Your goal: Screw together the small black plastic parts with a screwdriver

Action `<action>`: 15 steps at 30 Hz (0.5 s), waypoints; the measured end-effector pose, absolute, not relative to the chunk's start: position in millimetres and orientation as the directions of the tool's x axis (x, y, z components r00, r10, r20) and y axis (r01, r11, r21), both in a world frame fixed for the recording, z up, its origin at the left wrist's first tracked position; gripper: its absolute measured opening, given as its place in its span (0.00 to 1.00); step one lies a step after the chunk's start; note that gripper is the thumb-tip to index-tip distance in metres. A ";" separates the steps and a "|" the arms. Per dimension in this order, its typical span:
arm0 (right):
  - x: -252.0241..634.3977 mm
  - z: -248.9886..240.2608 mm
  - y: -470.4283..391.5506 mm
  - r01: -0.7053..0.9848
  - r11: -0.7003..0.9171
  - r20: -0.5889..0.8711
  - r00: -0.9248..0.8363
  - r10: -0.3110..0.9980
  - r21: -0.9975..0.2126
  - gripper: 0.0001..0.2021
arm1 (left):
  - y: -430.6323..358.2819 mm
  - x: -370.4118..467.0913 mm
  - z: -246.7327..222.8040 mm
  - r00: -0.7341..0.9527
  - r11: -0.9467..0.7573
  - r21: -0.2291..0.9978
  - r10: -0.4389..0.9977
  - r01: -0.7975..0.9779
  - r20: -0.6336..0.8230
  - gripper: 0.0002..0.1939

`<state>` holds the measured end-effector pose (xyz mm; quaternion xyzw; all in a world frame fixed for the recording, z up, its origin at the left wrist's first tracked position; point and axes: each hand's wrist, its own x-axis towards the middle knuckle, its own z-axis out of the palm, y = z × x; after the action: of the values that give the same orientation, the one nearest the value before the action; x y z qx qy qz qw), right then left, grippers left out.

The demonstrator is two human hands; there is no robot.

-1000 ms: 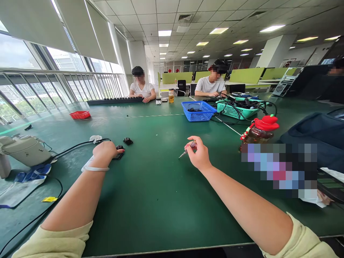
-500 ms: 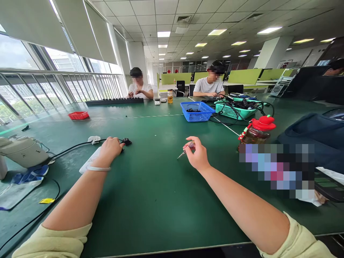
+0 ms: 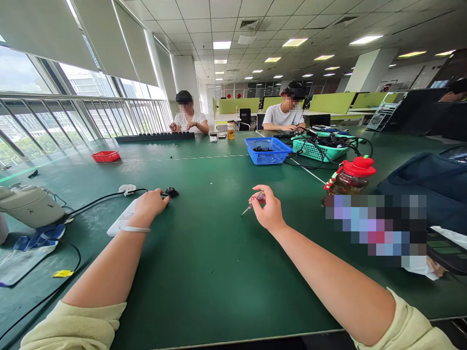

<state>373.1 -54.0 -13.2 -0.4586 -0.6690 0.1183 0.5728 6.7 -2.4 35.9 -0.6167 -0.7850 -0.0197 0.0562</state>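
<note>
Open-plan office: lime desk partitions [image 3: 240, 106], black chair [image 3: 244, 116], tiled ceiling [image 3: 222, 25], light panels [image 3: 222, 45].

Green table [image 3: 204, 272]: glossy, spread before me.
Blue basket [image 3: 268, 156]: my landmark.
Green basket [image 3: 323, 151]: just right of the blue basket.
Red tray [image 3: 105, 156]: well left of the blue basket.
Red-lidded jar [image 3: 348, 184]: right of the blue basket, nearer me.
Small black part [image 3: 172, 192]: left of the blue basket, nearer me.

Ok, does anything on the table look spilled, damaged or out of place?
I see no spill or damage. Untidiest are the cables, tangled and looping over the rim of the green basket. A crumpled white wad by the black cord, near the left hand, looks like litter, though I can't tell what it is.
</note>
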 end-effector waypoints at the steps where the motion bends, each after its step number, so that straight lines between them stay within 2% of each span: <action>1: 373.3 -12.8 -54.3 0.479 0.550 0.657 0.077 0.750 -0.684 0.11 | -2.9 7.0 37.0 -0.232 0.238 -0.035 0.966 0.971 0.117 0.29; 6: 374.1 -12.0 -55.0 0.483 0.548 0.656 0.077 0.751 -0.683 0.11 | -3.6 7.4 37.9 -0.225 0.232 -0.047 0.967 0.972 0.115 0.29; 15: 373.2 -12.7 -54.2 0.483 0.558 0.665 0.072 0.743 -0.675 0.11 | -3.2 5.7 33.9 -0.227 0.228 -0.075 0.974 0.971 0.017 0.28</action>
<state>373.2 -54.2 -12.7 -0.4564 -0.6715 0.1138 0.5727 5.7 -3.2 33.9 -0.6208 -0.7830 0.0238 0.0300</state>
